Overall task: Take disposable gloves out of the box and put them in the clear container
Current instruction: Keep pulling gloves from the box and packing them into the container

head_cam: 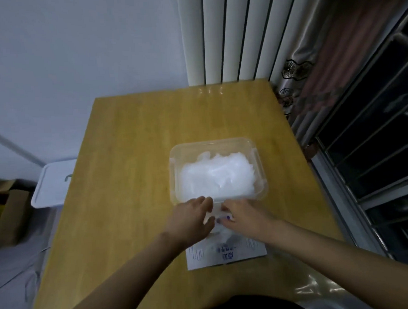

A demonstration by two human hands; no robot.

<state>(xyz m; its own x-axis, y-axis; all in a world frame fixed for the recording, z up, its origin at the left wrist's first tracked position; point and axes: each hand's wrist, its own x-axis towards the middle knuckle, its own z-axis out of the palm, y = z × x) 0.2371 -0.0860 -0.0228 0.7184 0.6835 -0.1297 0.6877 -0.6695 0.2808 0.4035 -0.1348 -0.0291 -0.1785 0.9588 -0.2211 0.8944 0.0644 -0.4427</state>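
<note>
Yellow wood covers the bench (127, 159), which stands by a pale wall, with a white radiator (224, 33) and a curtain (324, 75) far past the hands. Both hands are close together over the middle of the bench. The left hand (192, 218) has bent fingers that touch a small white clump (215, 212) of gloves, but it is too blurry to tell if it grips. The right hand (243, 214) pinches the same clump with its thumb and curled fingers. The clump sits right between the two hands. Just past the fingertips is the clear container (221, 141). A big pile of white gloves (216, 172) lies inside it. The box (204, 259) lies flat on the bench under the wrists, on the near side of the hands. It is white with blue print. Well off to the left of the hands, beside the bench, is a white bin (52, 185), and further left a brown carton (8, 214). Near the right arm lies a shiny clear sheet (316, 288)
</note>
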